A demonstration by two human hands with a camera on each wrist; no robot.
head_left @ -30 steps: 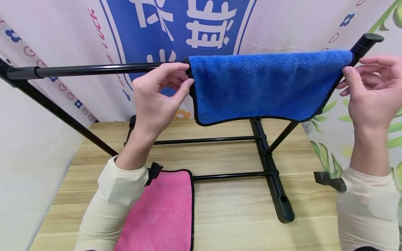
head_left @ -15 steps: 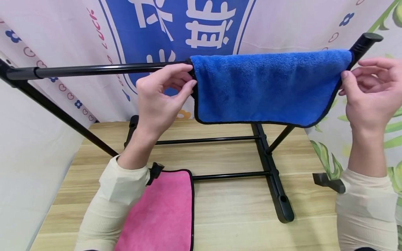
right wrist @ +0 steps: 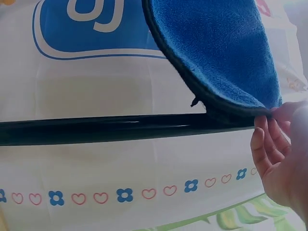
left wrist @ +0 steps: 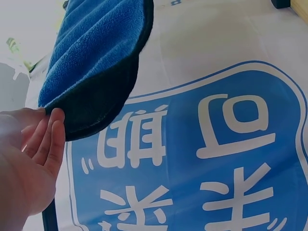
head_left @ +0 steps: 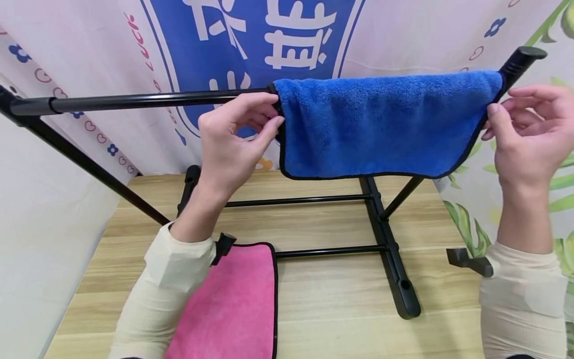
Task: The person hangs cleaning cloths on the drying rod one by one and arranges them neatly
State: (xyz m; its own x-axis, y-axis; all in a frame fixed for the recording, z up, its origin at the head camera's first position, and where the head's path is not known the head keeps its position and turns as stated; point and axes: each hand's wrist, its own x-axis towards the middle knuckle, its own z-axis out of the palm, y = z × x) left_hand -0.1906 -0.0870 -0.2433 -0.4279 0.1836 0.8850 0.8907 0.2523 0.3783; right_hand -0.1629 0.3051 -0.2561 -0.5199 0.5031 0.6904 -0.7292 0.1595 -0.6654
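Note:
A blue plush towel point(head_left: 390, 124) with black edging hangs folded over the right part of a black rack's top bar point(head_left: 152, 100). My left hand point(head_left: 235, 142) pinches the towel's left edge just below the bar, between thumb and fingers. At the opposite edge my right hand point(head_left: 531, 129) pinches the trim near the rack's right post. The left wrist view shows both hanging layers of the blue towel point(left wrist: 96, 48), the rear one dark in shadow, beside the left hand point(left wrist: 33, 163). In the right wrist view the right hand point(right wrist: 281, 159) grips the edging.
A pink towel point(head_left: 237, 304) with black edging lies flat on the wooden surface point(head_left: 332, 309), partly behind my left forearm. Black lower crossbars point(head_left: 332, 251) and a long foot point(head_left: 394, 264) form the rack's base. A printed curtain point(head_left: 394, 35) hangs behind.
My left hand has shifted slightly right with the towel's left edge. The towel's lower right corner dropped, then rose slightly, and its front hangs more evenly. The right hand has moved slightly.

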